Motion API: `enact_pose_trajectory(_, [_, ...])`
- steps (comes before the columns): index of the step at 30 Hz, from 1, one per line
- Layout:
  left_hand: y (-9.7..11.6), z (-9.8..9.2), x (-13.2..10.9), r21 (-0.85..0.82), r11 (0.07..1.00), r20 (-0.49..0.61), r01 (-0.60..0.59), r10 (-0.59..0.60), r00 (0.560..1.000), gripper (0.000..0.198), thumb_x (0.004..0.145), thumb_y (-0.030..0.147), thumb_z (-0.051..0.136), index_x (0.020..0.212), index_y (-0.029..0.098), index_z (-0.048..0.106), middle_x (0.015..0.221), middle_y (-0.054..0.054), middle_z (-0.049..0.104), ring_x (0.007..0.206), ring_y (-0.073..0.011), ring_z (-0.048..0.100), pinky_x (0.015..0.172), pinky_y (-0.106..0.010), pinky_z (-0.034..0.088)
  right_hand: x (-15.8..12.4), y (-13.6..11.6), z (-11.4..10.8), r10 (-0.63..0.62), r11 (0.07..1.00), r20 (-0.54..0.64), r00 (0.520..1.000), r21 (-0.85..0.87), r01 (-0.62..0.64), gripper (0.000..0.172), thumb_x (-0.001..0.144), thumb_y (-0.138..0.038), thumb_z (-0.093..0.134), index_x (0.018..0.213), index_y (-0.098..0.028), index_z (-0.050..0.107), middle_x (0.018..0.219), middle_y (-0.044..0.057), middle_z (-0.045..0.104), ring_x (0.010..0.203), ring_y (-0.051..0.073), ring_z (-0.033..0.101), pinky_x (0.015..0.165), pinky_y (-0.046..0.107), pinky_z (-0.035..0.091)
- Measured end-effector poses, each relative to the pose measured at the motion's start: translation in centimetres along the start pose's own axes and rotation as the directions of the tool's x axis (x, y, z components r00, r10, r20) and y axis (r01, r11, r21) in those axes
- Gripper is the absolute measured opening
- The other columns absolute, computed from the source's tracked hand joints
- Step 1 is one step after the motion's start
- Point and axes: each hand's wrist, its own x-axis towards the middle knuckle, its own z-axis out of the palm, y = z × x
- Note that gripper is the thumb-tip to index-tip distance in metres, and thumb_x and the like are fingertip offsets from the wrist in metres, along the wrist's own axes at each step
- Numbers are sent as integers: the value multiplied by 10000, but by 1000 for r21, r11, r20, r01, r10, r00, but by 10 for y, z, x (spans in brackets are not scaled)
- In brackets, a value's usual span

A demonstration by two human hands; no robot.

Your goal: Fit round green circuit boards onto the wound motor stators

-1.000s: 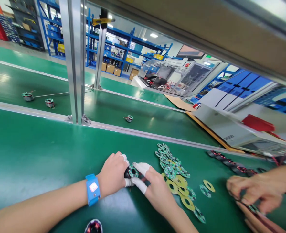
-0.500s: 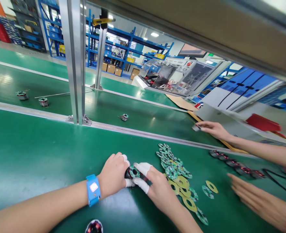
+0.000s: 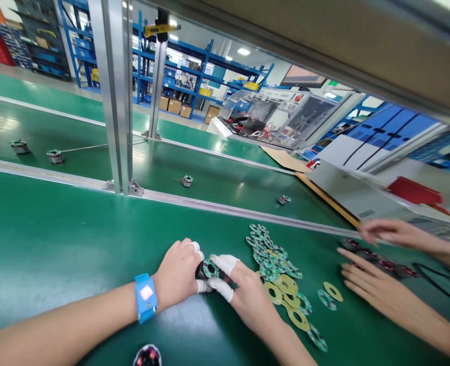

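Note:
A small dark motor stator [image 3: 211, 269] with a green ring board on its top face is held between my two hands over the green bench. My left hand [image 3: 179, 269], with white finger cots and a blue wrist strap [image 3: 146, 298], grips its left side. From the right, the cot-covered thumb and finger of my right hand [image 3: 247, 292] close on the ring board and its edge. Right of my hands lies a pile of green ring boards [image 3: 268, 256] and yellow rings [image 3: 286, 292]. Another stator [image 3: 147, 356] sits at the bottom edge.
Beyond the metal rail [image 3: 209, 206], stators stand on a conveyor [image 3: 225, 178]. At the right, a co-worker's hands [image 3: 377, 290] are over a row of stators [image 3: 387, 265]. An aluminium post [image 3: 120, 101] rises at the left.
The conveyor stators have shifted left, and the one the co-worker held now lies on the conveyor. The co-worker's hands are now over the stator row. My hands have barely moved.

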Motion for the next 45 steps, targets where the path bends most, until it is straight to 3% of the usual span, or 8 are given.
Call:
enact_pose_trajectory(8, [0,0,-1,-18,1000,3,-3,3,1000,411,720,570,612,775,163,604,834,-59,580,826,-228,496,674,-333,370,5,0,-1,7,994,23,1000,108,-9,344,837,-421,525,1080,-214,652,917,93,667,654,168,588,605,302,520])
enact_pose_trajectory(14, [0,-1,-1,-24,1000,4,-8,8,1000,400,724,557,620,793,163,607,848,-55,581,835,-226,493,681,-336,367,2,-2,-1,-16,997,10,1000,-72,16,380,877,-405,453,1094,-159,643,933,136,672,730,212,612,664,340,516])
enact_pose_trajectory(20, [-1,0,0,-19,1000,14,-4,4,1000,404,718,572,618,770,171,608,830,-49,582,832,-223,498,675,-332,362,4,-10,-5,19,989,79,997,-149,-7,284,858,-320,504,1017,-149,666,818,112,661,733,220,611,648,319,502])
enact_pose_trajectory(26, [-1,-1,0,15,1000,14,-8,8,1000,377,735,545,608,743,169,594,820,-45,583,816,-216,500,659,-326,361,10,-18,-7,42,996,50,998,77,-46,234,766,-217,601,993,-184,650,873,70,622,696,165,571,637,274,501])
enact_pose_trajectory(31, [-1,-1,0,12,1000,1,-15,15,1000,353,722,527,632,734,176,594,813,-36,581,820,-212,497,654,-319,355,15,-20,-11,52,971,102,993,225,-74,159,733,-178,595,872,-188,672,809,48,586,710,159,556,602,245,499])
enact_pose_trajectory(45, [0,-1,0,9,1000,38,-17,16,999,307,668,464,710,744,188,597,810,-19,577,822,-206,488,652,-312,343,21,-20,-16,203,942,194,960,230,-246,186,669,-196,629,835,-157,705,749,48,540,639,156,548,564,257,508])
